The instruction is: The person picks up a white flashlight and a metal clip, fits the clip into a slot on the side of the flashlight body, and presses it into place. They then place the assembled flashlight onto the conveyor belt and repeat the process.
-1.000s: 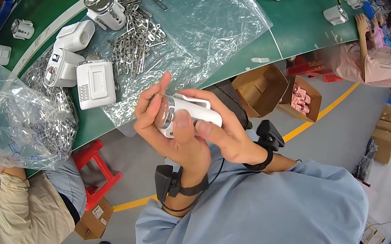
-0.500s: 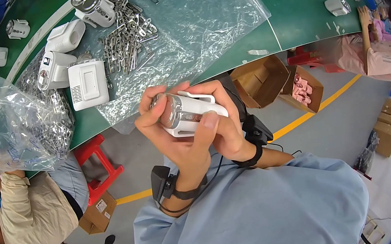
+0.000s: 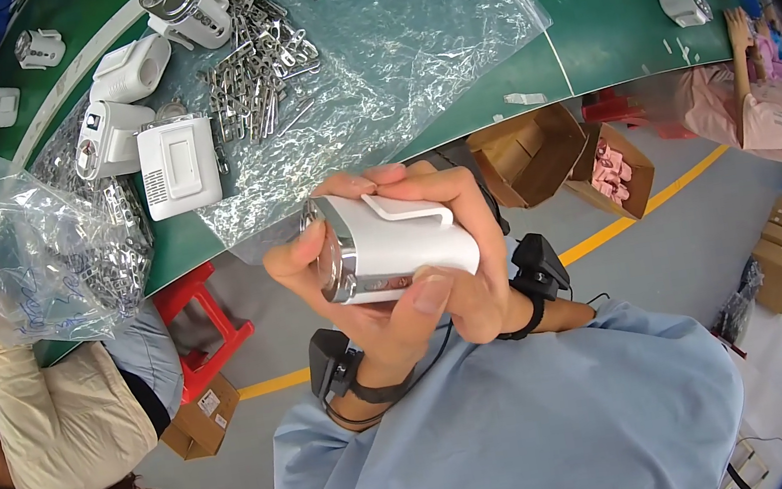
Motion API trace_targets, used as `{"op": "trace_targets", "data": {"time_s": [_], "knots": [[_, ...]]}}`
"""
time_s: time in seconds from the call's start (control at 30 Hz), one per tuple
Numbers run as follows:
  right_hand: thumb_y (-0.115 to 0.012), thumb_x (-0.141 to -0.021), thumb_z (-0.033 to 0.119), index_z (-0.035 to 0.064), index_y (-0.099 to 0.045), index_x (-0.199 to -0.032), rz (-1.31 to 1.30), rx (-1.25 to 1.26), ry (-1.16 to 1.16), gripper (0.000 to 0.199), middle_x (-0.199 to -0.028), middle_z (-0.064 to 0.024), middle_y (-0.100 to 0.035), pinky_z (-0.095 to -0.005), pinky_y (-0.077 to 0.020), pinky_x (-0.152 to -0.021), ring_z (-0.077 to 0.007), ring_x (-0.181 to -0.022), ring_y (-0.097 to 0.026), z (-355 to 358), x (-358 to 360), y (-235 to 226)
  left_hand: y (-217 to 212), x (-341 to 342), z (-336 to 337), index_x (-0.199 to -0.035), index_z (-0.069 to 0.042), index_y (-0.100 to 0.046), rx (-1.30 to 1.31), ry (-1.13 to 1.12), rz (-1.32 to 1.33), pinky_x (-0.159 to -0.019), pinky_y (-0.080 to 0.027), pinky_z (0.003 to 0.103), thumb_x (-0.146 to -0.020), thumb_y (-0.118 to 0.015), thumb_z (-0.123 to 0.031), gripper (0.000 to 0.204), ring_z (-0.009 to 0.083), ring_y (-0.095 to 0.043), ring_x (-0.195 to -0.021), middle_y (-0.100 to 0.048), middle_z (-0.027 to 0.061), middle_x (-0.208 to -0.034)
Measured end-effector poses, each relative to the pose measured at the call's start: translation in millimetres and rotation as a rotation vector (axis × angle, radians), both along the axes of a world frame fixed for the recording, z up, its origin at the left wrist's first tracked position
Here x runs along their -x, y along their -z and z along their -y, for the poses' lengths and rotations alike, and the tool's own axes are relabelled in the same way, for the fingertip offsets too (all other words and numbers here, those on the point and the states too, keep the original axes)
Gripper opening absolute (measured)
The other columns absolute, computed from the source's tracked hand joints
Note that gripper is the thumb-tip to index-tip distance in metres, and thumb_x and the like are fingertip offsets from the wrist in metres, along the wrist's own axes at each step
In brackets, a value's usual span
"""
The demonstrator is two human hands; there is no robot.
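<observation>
Between my two hands, over the gap in front of the table edge, sits a small white device with a rounded body, a chrome-like end and a flat clip along one side. My left hand is closed around the shiny end, which points left. Around the plain white end, my right hand is closed, its thumb pressing the near side and its fingers behind the clip. Similar white devices lie at the left of the green table, beside a heap of small metal clips on clear plastic sheeting.
A clear bag of metal parts hangs over the table's left edge, near a seated person and a red stool. Open cardboard boxes stand right of my hands, one holding pink pieces. Another person sits far right.
The white device has been rolled in my hands, showing more of its plain white side and clip. Both hands have shifted slightly nearer to me and changed their finger positions.
</observation>
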State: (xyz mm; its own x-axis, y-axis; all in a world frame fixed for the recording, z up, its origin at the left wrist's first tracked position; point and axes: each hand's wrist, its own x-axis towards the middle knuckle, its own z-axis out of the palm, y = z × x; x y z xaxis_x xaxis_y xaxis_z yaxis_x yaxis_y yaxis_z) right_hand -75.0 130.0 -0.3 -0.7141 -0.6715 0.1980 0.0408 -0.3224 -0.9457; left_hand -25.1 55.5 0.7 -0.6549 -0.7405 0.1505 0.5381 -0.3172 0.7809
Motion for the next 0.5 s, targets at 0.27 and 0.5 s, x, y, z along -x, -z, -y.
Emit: {"op": "trace_targets", "data": {"time_s": [0.27, 0.5], "knots": [[-0.059, -0.089, 0.029, -0.0051, -0.039, -0.131, -0.059, -0.026, -0.021, 0.058, -0.121, -0.0186, -0.048, -0.0372, -0.0404, -0.098, -0.022, -0.111, -0.051, -1.2, 0.7, -4.8, -6.2, -3.3, -4.4, -0.131, -0.027, -0.035, -0.105, -0.004, -0.038, -0.096, -0.047, 0.051, -0.076, -0.075, -0.016, 0.069, 0.0354, -0.053, -0.116, -0.045, 0.019, -0.122], [-0.058, -0.093, 0.028, -0.0042, -0.035, -0.136, -0.044, -0.032, -0.104, 0.059, -0.128, -0.0177, -0.044, -0.0365, -0.0387, -0.1, -0.0224, -0.115, -0.049, -0.8, 7.6, -1.1, -1.6, 0.2, 7.0, -0.132, -0.027, -0.039, -0.22, 0.027, -0.059, -0.097, -0.046, 0.051, -0.081, -0.065, -0.018, 0.058, 0.037, -0.051, -0.117, -0.045, 0.0198, -0.123]]}}
